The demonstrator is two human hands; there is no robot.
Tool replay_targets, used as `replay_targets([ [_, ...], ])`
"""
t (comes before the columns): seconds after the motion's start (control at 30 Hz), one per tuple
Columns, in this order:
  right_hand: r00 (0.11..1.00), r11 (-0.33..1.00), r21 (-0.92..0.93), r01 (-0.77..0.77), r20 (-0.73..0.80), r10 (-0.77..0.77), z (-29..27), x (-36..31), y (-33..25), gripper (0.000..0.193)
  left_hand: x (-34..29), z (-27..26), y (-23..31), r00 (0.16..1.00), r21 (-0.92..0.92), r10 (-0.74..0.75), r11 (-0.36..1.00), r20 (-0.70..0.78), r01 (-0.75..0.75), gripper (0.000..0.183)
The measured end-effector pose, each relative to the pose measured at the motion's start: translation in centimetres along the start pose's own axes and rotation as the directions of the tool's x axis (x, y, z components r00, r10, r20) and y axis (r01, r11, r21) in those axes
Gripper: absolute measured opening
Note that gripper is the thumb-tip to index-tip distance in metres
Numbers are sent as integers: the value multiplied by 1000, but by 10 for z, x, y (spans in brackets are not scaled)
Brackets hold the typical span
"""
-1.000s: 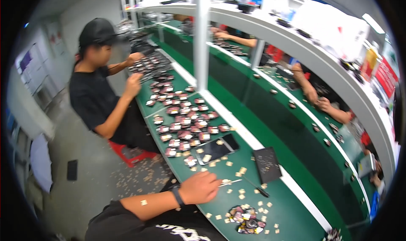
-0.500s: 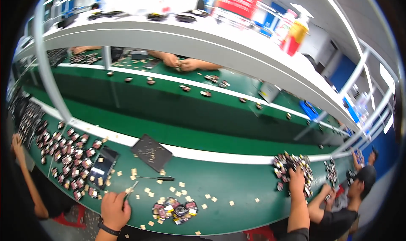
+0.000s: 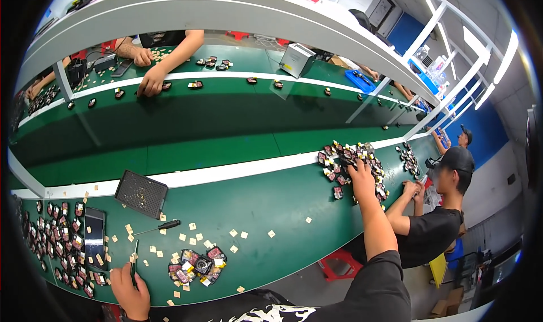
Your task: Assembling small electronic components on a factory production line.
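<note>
My left hand (image 3: 130, 291) is closed around a slim tool (image 3: 136, 260) with a dark grip and thin pale tip; its exact kind is unclear. Beyond it lie a black screwdriver (image 3: 169, 224) and scattered small beige squares (image 3: 192, 226). A small cluster of black parts with pinkish and white faces (image 3: 212, 254) sits to its right. My right hand (image 3: 362, 180) reaches far right into a heap of similar parts (image 3: 339, 155). Its fingers are bent down among them, and whatever they grip is hidden. More such parts (image 3: 62, 237) cover the bench at left.
A dark phone-like slab (image 3: 95, 237) and a black tray (image 3: 141, 195) lie on the green bench. Behind a white rail (image 3: 226, 172) runs a green belt carrying parts. Another person's hand (image 3: 151, 81) reaches to the far rail. A co-worker (image 3: 435, 220) sits at right, beside a red stool (image 3: 341, 265).
The view has swung to the right, shifting bench items leftward in the picture. My left hand still holds the tool; my right stays in the heap. Across the belt, an arm now reaches the far rail.
</note>
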State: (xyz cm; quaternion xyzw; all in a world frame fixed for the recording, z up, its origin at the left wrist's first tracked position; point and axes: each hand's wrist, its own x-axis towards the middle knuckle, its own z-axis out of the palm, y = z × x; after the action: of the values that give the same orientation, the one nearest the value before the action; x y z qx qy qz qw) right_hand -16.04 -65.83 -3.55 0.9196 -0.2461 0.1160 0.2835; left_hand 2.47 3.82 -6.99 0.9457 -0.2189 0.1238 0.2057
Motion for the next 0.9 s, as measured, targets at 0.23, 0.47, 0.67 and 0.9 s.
replay_targets([
  [0.23,998,1000,-1,31,-52,-31,-10,-2,5,41,1,3,-6,999,-10,38,999,-1,-38,36],
  [0.47,987,997,-11,72,-144,-73,-33,7,7,38,2,2,-6,1000,-19,15,1000,3,-15,35],
  [0.67,975,990,8,141,-175,-137,-54,8,-11,40,4,-3,-7,1000,-13,-8,1000,16,8,35],
  [0.9,886,939,39,342,-345,-309,-137,13,-68,41,10,-8,0,998,-44,46,998,-40,-47,33],
])
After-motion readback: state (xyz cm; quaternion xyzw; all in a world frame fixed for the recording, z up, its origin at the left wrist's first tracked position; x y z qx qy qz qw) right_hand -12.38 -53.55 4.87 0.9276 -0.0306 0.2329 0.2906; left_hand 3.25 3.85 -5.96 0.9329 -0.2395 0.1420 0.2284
